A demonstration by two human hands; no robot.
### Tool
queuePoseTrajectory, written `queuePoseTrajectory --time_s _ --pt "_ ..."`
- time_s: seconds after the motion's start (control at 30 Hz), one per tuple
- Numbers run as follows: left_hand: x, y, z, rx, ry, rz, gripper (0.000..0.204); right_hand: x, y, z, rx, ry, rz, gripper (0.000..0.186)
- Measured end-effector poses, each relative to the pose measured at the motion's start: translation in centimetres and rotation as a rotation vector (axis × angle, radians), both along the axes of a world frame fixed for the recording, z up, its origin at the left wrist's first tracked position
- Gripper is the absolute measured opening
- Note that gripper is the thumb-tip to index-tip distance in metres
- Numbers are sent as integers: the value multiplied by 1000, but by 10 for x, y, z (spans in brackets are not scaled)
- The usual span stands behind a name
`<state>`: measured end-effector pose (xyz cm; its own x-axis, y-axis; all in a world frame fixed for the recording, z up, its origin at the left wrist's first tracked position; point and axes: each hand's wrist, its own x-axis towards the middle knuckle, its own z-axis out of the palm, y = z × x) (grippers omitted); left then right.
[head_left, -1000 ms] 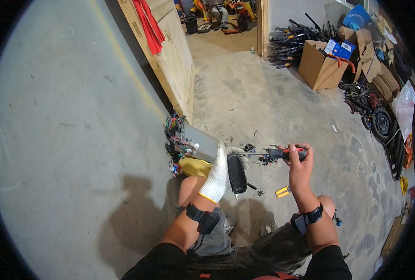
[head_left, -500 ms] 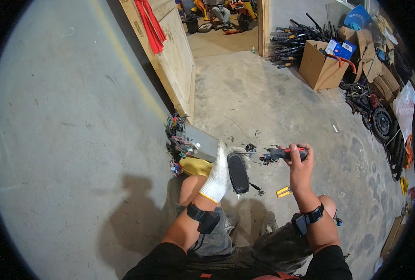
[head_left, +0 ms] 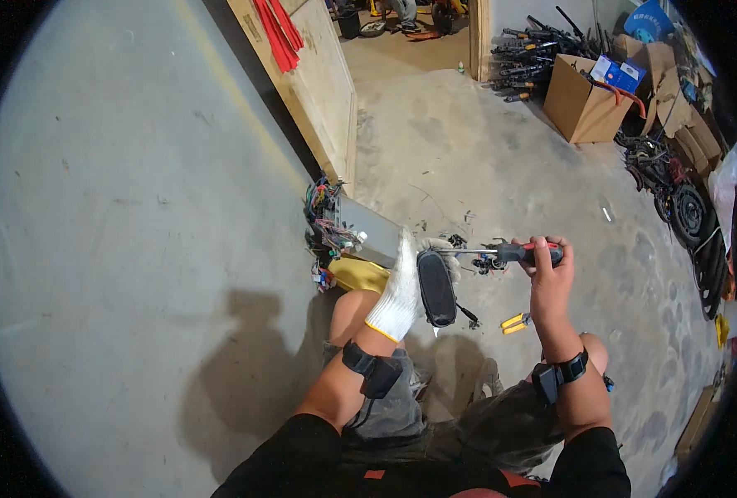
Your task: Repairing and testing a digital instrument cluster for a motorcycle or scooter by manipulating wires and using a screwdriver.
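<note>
My gloved left hand [head_left: 398, 282] is closed on a dark oblong part [head_left: 437, 288] with a short cable at its lower right. My bare right hand [head_left: 552, 278] grips a screwdriver [head_left: 532, 253] by its red and black handle, the shaft lying level across to the part's top end, where the tip is hidden. Behind my left hand is a grey elongated box [head_left: 370, 226] with many coloured wires [head_left: 328, 217] at its left end, above something yellow [head_left: 353, 272]. Yellow-handled pliers [head_left: 515, 323] lie on the floor below the screwdriver, among small black scraps.
An open wooden door [head_left: 318, 100] with red cloth stands ahead. Beyond it a person's legs [head_left: 403, 12] show among machinery. Along the right lie black tubular parts [head_left: 519, 75], a cardboard box [head_left: 571, 104], wheeled parts [head_left: 685, 212] and cardboard scraps. A grey wall or surface [head_left: 119, 232] fills the left.
The whole view has shifted, so scene and hands sit higher and further right. The oblong part's face looks flatter than one second ago. Both hands keep their holds.
</note>
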<state>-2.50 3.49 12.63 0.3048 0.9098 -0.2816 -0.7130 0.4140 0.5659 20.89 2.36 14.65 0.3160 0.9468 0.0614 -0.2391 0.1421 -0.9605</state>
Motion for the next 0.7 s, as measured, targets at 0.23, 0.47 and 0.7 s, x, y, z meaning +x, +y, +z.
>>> queuePoseTrajectory --time_s 0.23,0.47,0.7 --pt "-1 -1 -2 10 8 7 76 -3 -1 1 -16 23 -14 28" --pt "-1 7 -10 75 142 40 77 -5 -5 3 70 -29 -16 26" --pt "2 0 -13 268 612 157 67 -9 -16 1 399 -152 91 31"
